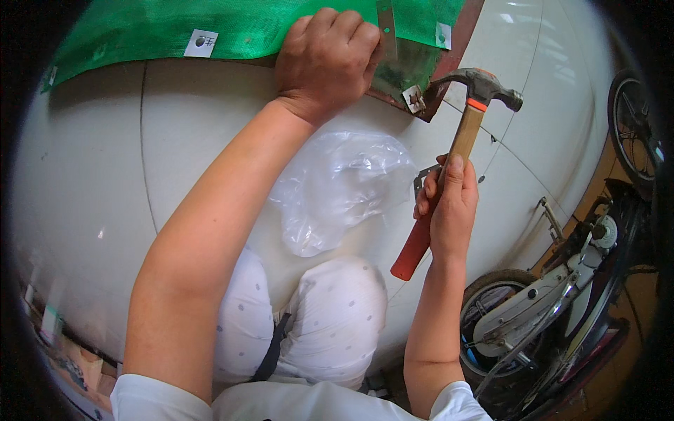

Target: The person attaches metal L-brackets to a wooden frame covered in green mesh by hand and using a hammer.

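Observation:
My left hand (329, 63) is closed in a fist over the near edge of a green mesh sheet (131, 31), gripping it; its fingertips are hidden. The mesh lies on a reddish-brown frame (453, 47). White square patches hold it, one with a round tack head (200, 41) in its middle. Just right of my left hand, a perforated metal strip (387, 26) crosses the mesh. By the frame's corner sits a crumpled, rust-stained patch (414, 99). My right hand (453, 200) holds a claw hammer (463, 131) by its wood and red handle, head up, beside that corner.
A crumpled clear plastic bag (347, 184) lies on the pale tiled floor (95, 173) before my knees. A dark metal piece (419, 181) is partly hidden behind my right hand. Small dark bits (482, 179) lie nearby. To the right stands a two-wheeled vehicle (526, 316).

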Demonstrator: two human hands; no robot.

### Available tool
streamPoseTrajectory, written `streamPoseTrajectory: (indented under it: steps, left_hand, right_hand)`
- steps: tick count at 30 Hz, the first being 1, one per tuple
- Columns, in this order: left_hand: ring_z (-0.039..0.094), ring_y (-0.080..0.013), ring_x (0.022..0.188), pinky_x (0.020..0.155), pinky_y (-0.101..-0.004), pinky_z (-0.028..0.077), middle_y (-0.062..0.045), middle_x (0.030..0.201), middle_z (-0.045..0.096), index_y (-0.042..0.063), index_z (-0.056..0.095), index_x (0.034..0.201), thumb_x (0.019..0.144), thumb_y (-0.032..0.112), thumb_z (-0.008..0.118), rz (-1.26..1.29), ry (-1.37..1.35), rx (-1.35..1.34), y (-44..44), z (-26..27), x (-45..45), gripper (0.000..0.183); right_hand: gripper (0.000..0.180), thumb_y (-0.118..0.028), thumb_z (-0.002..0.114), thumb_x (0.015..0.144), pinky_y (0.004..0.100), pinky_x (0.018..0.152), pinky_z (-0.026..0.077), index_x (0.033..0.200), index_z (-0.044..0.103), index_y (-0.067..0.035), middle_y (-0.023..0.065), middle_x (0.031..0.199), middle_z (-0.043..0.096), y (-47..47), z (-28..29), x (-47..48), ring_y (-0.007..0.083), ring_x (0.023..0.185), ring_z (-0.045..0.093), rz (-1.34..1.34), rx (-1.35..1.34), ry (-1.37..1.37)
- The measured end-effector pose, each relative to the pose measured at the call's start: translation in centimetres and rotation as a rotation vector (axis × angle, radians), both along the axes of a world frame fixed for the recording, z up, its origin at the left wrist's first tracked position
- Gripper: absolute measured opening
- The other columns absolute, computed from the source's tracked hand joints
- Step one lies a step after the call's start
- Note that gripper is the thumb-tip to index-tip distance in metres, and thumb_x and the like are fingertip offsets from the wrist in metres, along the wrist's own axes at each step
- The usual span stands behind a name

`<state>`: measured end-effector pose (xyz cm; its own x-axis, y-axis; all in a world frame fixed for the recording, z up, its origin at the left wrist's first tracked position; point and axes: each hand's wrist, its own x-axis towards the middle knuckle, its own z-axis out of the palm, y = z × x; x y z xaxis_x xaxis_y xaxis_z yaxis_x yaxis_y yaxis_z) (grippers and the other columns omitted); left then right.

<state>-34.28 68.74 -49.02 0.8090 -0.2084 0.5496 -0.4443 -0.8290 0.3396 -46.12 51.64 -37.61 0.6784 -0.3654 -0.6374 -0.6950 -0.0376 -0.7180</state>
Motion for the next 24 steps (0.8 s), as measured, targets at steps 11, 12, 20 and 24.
streamPoseTrajectory:
  steps: [11,12,20,24]
  left_hand:
    - [0.056,-0.0249,0.077,0.067,-0.0392,0.044,-0.003,0.079,0.055,0.014,0.056,0.081,0.078,0.022,0.066,0.005,0.041,0.015,0.0,0.0,-0.2,0.013]
    - [0.056,-0.0249,0.077,0.067,-0.0392,0.044,-0.003,0.079,0.055,0.013,0.056,0.081,0.077,0.022,0.066,0.016,0.02,0.026,-0.1,0.0,-0.1,0.013]
    - [0.056,-0.0223,0.076,0.066,-0.0372,0.044,-0.002,0.077,0.055,0.015,0.056,0.078,0.077,0.023,0.067,0.031,-0.018,-0.028,-0.2,0.0,0.1,0.013]
    - [0.055,-0.0205,0.075,0.066,-0.0353,0.044,0.0,0.075,0.055,0.016,0.055,0.075,0.078,0.023,0.067,0.035,-0.017,-0.03,-0.1,0.0,-0.1,0.014]
  right_hand:
    - [0.028,-0.035,0.039,0.104,0.0261,0.04,0.04,0.095,0.041,-0.008,-0.0002,0.061,0.041,1.0,-0.6,-0.4,0.0094,0.045,0.043,0.025,-0.054,0.023]
    - [0.028,-0.035,0.039,0.104,0.0261,0.041,0.04,0.095,0.04,-0.008,-0.0003,0.061,0.041,1.1,-0.7,-0.4,0.0094,0.045,0.043,0.017,-0.059,0.022]
    - [0.029,-0.037,0.038,0.104,0.0262,0.041,0.04,0.094,0.039,-0.009,-0.0005,0.06,0.04,1.2,-0.5,-0.2,0.0091,0.045,0.042,-0.04,0.021,0.02]
    - [0.03,-0.037,0.039,0.103,0.0258,0.041,0.04,0.095,0.041,-0.008,0.0,0.061,0.042,0.5,-0.7,-0.5,0.0094,0.045,0.042,0.03,-0.052,0.026]
